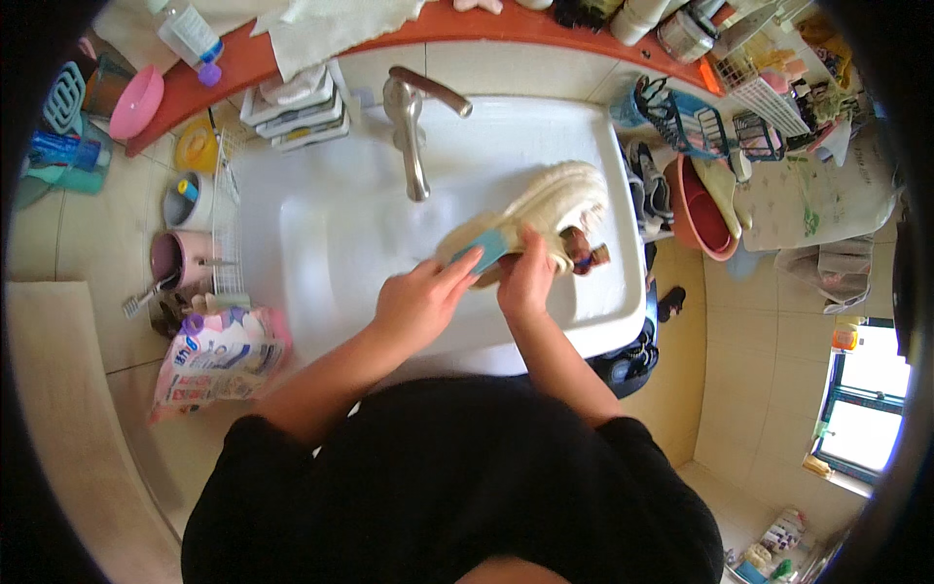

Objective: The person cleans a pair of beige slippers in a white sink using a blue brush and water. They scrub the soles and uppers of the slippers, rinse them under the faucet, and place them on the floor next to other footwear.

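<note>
My left hand (pixel 419 299) grips a light blue brush (pixel 487 248), its head pressed against a cream shoe (pixel 536 208). The bristles are hidden from this angle. With its fingers wrapped around the near side of the shoe, my right hand (pixel 527 281) holds it tilted over the white sink basin (pixel 328 241). A thick, ribbed cream edge curves up to the right; whether it belongs to a second shoe I cannot tell. Beside my right hand is a small brown object (pixel 580 248), partly covered. Behind the hands rises a metal faucet (pixel 412 139).
On the left, a wire rack (pixel 228 212) holds cups, including a pink mug (pixel 182 259). Below sits a printed plastic bag (pixel 219 358). A red-brown ledge (pixel 474 25) with bottles runs behind the sink. To the right are grey shoes (pixel 649 182) and a reddish basin (pixel 700 212).
</note>
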`<state>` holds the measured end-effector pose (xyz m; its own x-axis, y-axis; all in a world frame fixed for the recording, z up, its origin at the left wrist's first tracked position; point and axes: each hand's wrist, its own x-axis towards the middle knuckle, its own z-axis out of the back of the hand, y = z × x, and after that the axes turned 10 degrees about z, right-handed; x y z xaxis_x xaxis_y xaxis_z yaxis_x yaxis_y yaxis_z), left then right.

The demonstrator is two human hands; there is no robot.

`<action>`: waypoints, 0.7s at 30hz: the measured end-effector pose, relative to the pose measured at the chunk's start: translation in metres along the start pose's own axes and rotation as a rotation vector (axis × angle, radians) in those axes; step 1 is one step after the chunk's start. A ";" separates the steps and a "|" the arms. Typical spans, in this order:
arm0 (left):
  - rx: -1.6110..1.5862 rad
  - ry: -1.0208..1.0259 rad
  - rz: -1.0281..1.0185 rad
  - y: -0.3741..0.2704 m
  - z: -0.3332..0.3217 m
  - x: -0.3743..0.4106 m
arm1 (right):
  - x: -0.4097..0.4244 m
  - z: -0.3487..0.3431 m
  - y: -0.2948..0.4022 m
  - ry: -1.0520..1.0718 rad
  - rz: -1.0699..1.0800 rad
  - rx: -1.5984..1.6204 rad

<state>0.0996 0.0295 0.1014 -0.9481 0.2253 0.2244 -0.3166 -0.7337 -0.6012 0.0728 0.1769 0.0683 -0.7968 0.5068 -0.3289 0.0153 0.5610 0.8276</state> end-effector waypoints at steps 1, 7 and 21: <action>-0.007 -0.045 -0.020 -0.005 -0.002 0.004 | 0.001 0.001 -0.002 0.013 -0.039 -0.018; 0.120 0.012 -0.061 0.011 0.009 -0.012 | 0.000 0.004 0.011 0.053 -0.039 0.088; 0.181 -0.064 -0.149 0.016 0.007 -0.008 | -0.003 0.005 0.018 0.007 -0.127 0.130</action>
<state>0.1020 0.0115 0.0954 -0.8857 0.3030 0.3518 -0.4371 -0.7997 -0.4117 0.0782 0.1886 0.0819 -0.8017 0.4222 -0.4231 -0.0079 0.7002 0.7139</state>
